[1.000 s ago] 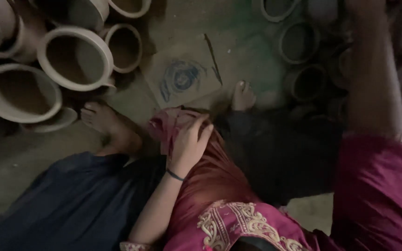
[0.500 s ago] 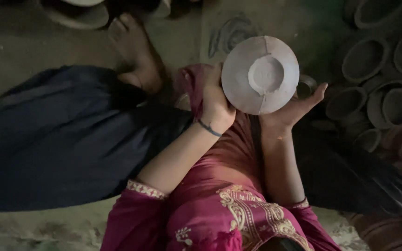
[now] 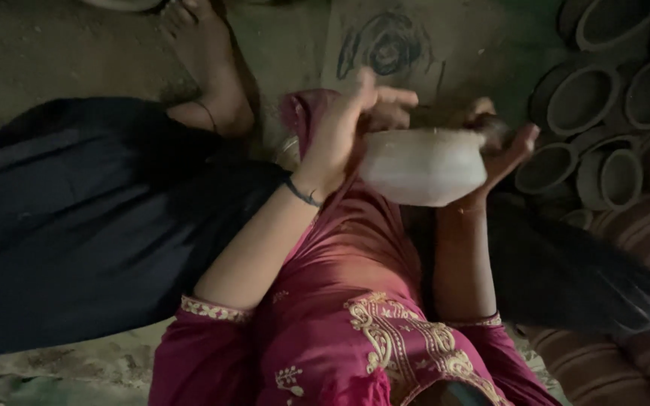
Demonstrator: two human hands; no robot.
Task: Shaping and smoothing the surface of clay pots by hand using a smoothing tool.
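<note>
A pale unfired clay bowl [image 3: 421, 167] is held above my lap, turned on its side with its rounded underside toward me. My right hand [image 3: 502, 150] cups it from below and from the right. My left hand [image 3: 347, 131] presses against its left side near the rim, with a dark bangle at the wrist. A magenta cloth [image 3: 304, 113] lies bunched just behind my left hand. Below the bowl lie my magenta embroidered tunic [image 3: 355, 316] and dark trousers [image 3: 77, 218].
Several dark clay pots [image 3: 599, 113] are stacked at the right. My bare foot [image 3: 208, 71] rests on the dirt floor at upper left. A flat board with a dark circular stain [image 3: 389, 45] lies ahead. A striped mat [image 3: 641, 248] runs along the lower right.
My right arm came back from the pots at the right with the bowl. The bowl has turned from facing its round base toward me to lying on its side, and my left hand has closed onto it.
</note>
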